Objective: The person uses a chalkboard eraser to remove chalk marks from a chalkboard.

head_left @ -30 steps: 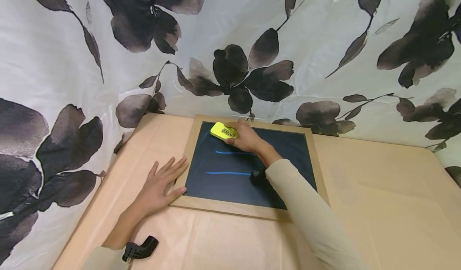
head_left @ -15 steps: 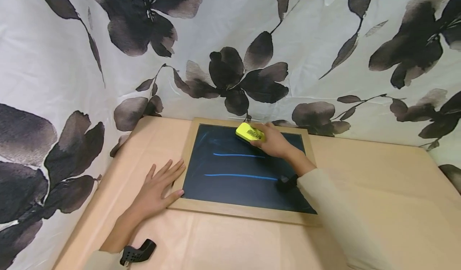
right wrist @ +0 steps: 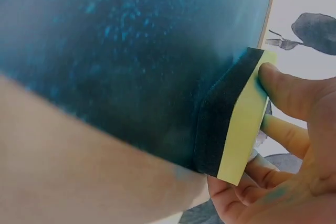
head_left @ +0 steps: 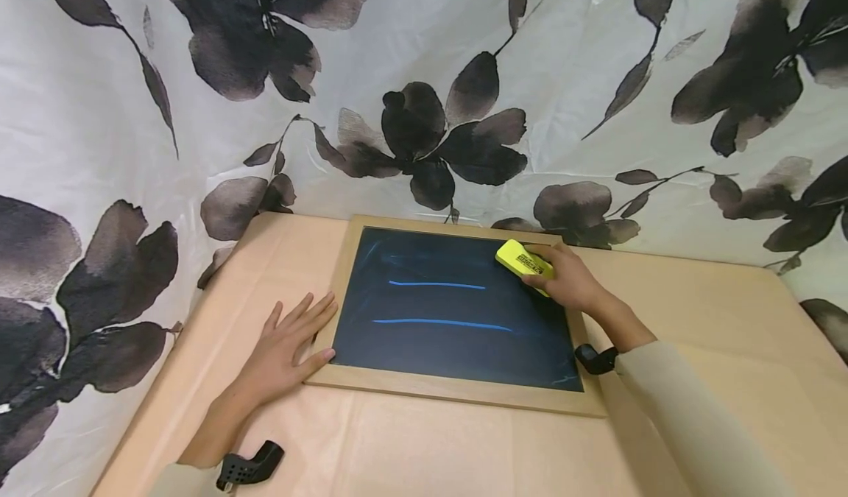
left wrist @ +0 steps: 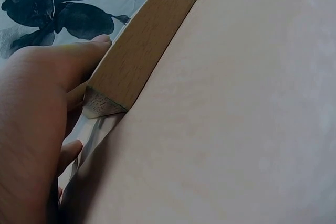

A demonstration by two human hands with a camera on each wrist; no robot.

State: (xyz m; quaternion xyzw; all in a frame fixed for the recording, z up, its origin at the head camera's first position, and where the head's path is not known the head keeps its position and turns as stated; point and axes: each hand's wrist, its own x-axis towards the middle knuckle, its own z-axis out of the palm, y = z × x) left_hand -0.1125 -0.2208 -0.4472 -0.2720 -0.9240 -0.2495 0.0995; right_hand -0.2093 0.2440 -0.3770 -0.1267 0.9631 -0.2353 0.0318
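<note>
A black chalkboard (head_left: 450, 357) in a light wooden frame lies on the table, with two blue lines drawn across it. My right hand (head_left: 570, 276) grips a yellow eraser (head_left: 520, 260) between thumb and fingers at the board's upper right. In the right wrist view the dark felt side of the eraser (right wrist: 239, 124) lies against the board, and blue smudges mark the skin of that hand. My left hand (head_left: 285, 346) is spread at the board's left side, thumb and fingertips on the wooden frame (left wrist: 142, 40). Faint blue smears show along the board's top.
Light wood-toned covering spreads over the table (head_left: 424, 445) around the board. Behind and to the left hangs a white curtain (head_left: 570, 62) with dark flowers, close to the board's far edge. A black wrist camera (head_left: 252, 466) is strapped to the left wrist, another (head_left: 596, 359) to the right.
My right hand has slid the eraser rightward along the board's top, from the upper left to the upper right. Both blue lines stay. The left hand has kept its place.
</note>
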